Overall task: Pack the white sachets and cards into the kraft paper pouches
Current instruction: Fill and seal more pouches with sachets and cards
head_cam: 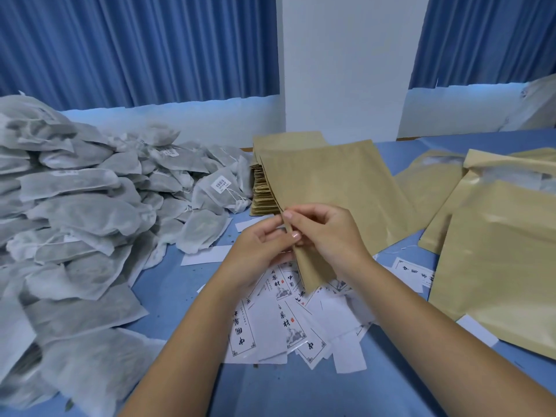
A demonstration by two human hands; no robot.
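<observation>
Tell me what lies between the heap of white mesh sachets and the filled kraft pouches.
Head view: a stack of flat kraft paper pouches, scattered white printed cards, and the left hand and right hand pinching one pouch.

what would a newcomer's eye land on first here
Dead centre, the left hand and right hand pinch the near edge of a flat kraft pouch, held tilted up. A big heap of white sachets fills the left side. Printed cards lie scattered under the hands, and other pouches lie at the right.
</observation>
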